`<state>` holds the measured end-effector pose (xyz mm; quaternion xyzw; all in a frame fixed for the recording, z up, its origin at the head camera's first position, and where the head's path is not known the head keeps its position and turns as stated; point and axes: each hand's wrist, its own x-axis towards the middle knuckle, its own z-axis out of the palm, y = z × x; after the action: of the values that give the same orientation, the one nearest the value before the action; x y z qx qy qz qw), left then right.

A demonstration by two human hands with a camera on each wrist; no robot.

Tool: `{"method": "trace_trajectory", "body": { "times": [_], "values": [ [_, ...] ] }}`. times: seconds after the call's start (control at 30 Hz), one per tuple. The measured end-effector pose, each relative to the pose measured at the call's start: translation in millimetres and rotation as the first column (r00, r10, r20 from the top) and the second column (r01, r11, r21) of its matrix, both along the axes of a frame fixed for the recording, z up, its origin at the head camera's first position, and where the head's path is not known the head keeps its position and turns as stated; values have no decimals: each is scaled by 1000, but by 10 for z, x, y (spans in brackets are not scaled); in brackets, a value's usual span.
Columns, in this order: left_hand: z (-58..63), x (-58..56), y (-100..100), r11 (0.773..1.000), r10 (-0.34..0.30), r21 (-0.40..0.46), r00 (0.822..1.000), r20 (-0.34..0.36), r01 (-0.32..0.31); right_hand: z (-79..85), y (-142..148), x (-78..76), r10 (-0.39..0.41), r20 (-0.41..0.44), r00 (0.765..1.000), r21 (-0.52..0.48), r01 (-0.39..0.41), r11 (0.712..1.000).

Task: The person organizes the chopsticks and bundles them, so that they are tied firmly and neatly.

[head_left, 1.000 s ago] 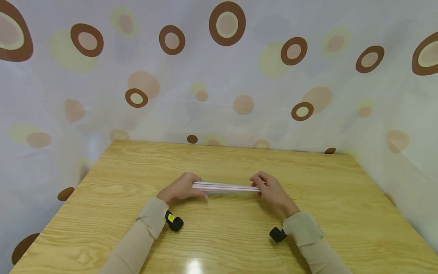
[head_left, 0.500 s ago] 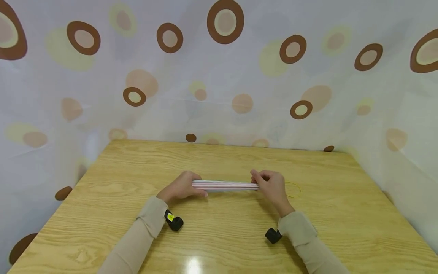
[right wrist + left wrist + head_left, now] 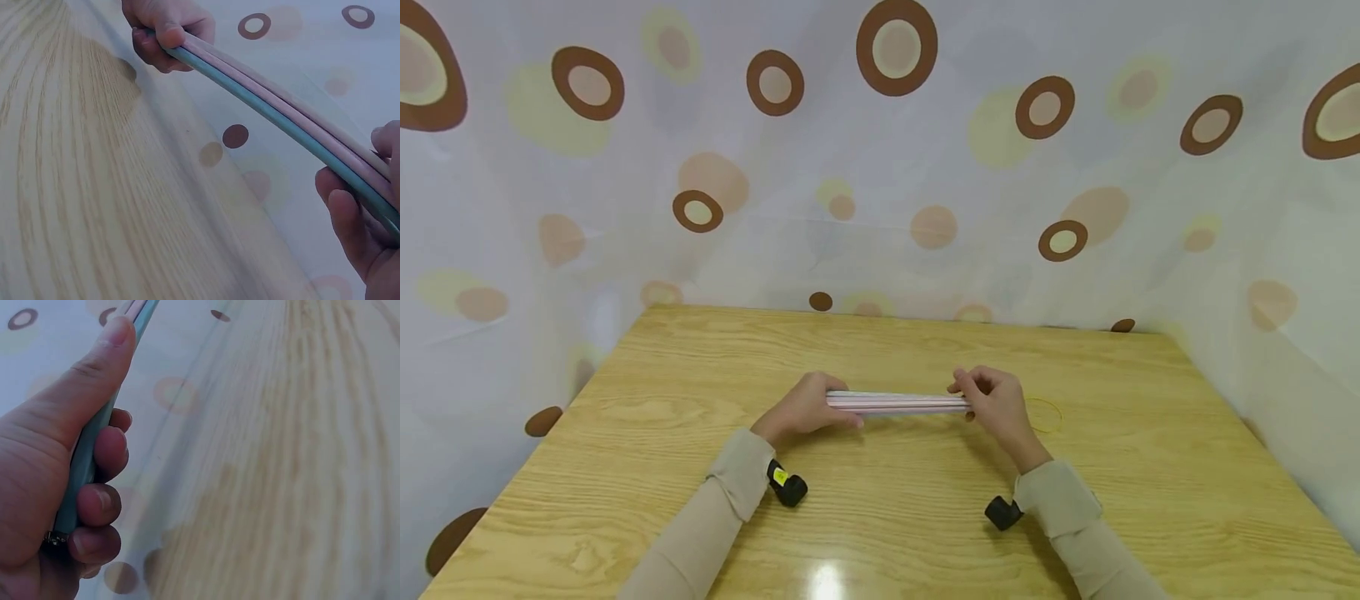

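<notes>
A bundle of long thin pastel sticks (image 3: pixel 898 404), which look like pencils, is held level above the table between both hands. My left hand (image 3: pixel 807 406) grips its left end, fingers and thumb wrapped round it. In the left wrist view a teal stick (image 3: pixel 89 450) shows a dark end with shiny bits below the palm. Thumb and fingers of my right hand (image 3: pixel 1000 410) hold the right end, which they partly hide. Teal and pink sticks (image 3: pixel 281 115) lie side by side in the right wrist view. Just beyond the right hand, a thin yellow rubber band (image 3: pixel 1061 415) lies on the table.
The wooden table (image 3: pixel 880 517) spreads beneath both arms. A white curtain (image 3: pixel 865 150) with brown and beige spots surrounds its back and sides. Each wrist carries a small black camera, one on the left (image 3: pixel 790 490) and one on the right (image 3: pixel 1002 512).
My right hand's fingers have shifted about the bundle's end, and the hand has risen slightly. The visible sticks have turned or spread a little. My left hand keeps its grip.
</notes>
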<state>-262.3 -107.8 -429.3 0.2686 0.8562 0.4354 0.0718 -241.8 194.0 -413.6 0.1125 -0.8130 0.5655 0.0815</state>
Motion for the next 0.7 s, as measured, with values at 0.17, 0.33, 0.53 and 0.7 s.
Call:
{"method": "trace_trajectory", "body": {
  "times": [0.17, 0.33, 0.53, 0.7],
  "values": [
    [40, 14, 6, 1000, 18, -18, 1000, 5, -18, -6, 11, -2, 76, -109, 991, 164, -57, 985],
    [42, 12, -13, 999, 43, -14, 999, -7, -44, -8, 17, 12, 184, -83, 980, 245, -159, 956],
    [37, -9, -28, 998, 54, -24, 998, -25, -55, 7, 62, 6, 300, -33, 953, 263, -281, 923],
    [79, 10, -11, 997, 27, -71, 998, -52, -31, 50, 96, 1, 333, -31, 943, 275, -312, 910]
  ]
}}
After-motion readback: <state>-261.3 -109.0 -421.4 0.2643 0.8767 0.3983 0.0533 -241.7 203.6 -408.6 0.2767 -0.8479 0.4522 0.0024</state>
